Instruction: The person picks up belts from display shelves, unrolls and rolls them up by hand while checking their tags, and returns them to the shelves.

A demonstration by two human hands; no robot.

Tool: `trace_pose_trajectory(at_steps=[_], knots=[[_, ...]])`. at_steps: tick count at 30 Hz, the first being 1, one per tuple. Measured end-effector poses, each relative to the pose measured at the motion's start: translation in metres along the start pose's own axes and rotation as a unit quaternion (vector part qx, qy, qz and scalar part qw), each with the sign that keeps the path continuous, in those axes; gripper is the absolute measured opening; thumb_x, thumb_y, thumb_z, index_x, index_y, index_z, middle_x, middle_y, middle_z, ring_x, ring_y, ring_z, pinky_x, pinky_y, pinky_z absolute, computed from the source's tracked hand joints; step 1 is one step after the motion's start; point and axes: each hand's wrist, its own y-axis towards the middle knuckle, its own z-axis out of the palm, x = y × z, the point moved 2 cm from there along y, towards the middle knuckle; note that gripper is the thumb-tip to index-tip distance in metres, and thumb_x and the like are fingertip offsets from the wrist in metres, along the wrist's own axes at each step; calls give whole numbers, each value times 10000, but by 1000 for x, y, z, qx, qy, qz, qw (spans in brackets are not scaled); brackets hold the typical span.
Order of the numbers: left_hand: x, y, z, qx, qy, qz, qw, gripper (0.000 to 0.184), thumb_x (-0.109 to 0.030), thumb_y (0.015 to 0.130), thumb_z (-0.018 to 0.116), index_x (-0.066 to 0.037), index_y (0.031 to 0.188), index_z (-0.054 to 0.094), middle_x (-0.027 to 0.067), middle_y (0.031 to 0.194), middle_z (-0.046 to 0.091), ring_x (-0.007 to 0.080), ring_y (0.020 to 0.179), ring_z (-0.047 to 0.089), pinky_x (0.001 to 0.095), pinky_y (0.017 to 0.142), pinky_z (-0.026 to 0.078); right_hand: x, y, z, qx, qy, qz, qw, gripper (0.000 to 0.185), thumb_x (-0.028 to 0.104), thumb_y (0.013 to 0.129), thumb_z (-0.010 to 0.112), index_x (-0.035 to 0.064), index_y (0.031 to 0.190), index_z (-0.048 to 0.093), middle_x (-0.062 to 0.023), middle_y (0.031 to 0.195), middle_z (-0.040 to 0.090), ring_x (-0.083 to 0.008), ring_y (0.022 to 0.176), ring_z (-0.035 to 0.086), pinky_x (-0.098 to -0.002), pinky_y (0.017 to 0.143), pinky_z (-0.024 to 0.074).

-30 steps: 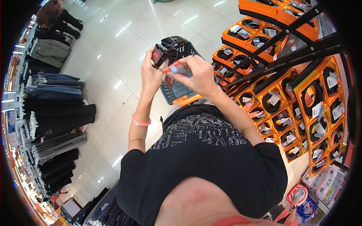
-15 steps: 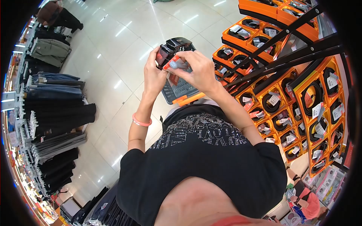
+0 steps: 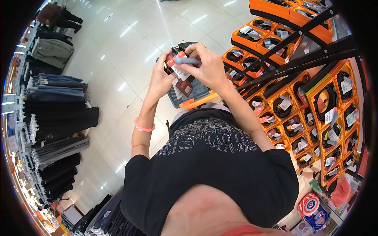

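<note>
A dark rolled belt is held up between both hands in front of my body. My left hand grips its left side, with the thumb below. My right hand is closed on the right side, its thumb and fingers around the belt and a grey security tag. A red and white price label faces up between the hands. Below it hangs a dark red tag. The fingers partly cover the belt. Beneath the hands is a grey shopping basket with an orange handle.
To the right stands an orange rack of coiled belts, crossed by dark metal bars. Trousers hang along the left. Pale tiles cover the floor. One person is at upper left, another at lower right.
The belt has turned in my hands, so the price label and dark red tag now show and hang down. The person at upper left shifted slightly; the one at lower right moved.
</note>
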Motion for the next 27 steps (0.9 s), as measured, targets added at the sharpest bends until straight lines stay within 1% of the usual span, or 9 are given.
trace_pose_trajectory(at_steps=[4,6,10,13,15,19,22,25,27], knots=[[1,3,-3,13,-37,-21,999,549,38,754,652,46,1256,430,126,1102,600,164,996,575,291,861,467,-1,-6,-5,22,3,-27,999,373,315,726,754,50,924,583,-72,774,628,-217,655,628,-308,562,477],[3,4,-4,10,-44,-24,999,546,52,752,641,43,1257,433,115,1104,597,154,1000,566,287,862,464,-2,-10,-7,6,-6,-52,999,331,194,720,765,41,970,611,-75,900,625,-146,612,586,-255,544,472],[7,5,-4,29,-77,-41,996,544,66,746,631,39,1255,439,103,1102,592,151,1002,562,282,867,460,-3,-9,-10,-16,5,-67,998,350,170,725,748,68,1032,612,-74,906,616,-165,645,597,-274,564,483],[6,6,-3,53,-81,-41,994,548,72,742,623,35,1256,439,90,1104,584,138,1009,551,277,872,456,4,-5,-19,15,-43,-88,995,382,157,740,724,101,1100,607,-72,881,605,-197,677,605,-296,589,493],[2,5,-3,89,-108,-68,988,576,62,738,639,26,1273,428,85,1120,574,133,1016,544,277,878,454,1,-3,-19,68,-87,-121,987,338,198,774,683,122,1094,607,-60,895,597,-232,786,615,-328,638,505],[7,4,-6,106,-154,-111,976,621,52,735,654,13,1302,402,84,1143,563,137,1026,544,285,882,461,-4,3,-25,89,-82,-120,985,314,193,778,677,131,1081,620,-52,874,590,-228,772,615,-328,637,505],[16,3,-9,139,-196,-175,955,720,47,713,688,-7,1350,357,101,1190,542,163,1064,539,295,904,464,-4,7,-31,109,-81,-103,985,247,198,790,664,155,1032,657,-43,874,586,-226,753,614,-335,649,502],[10,2,-10,161,-206,-190,947,798,55,666,729,-1,1363,344,106,1212,536,181,1098,526,304,936,443,-6,10,-34,108,-82,-122,983,325,156,786,675,195,1108,653,-49,876,592,-205,684,599,-307,601,485],[15,2,-11,169,-214,-194,942,839,58,639,748,3,1368,337,107,1227,528,187,1113,520,311,951,432,-7,11,-34,109,-91,-129,982,321,155,787,673,199,1104,657,-47,880,587,-203,680,596,-307,598,485]])
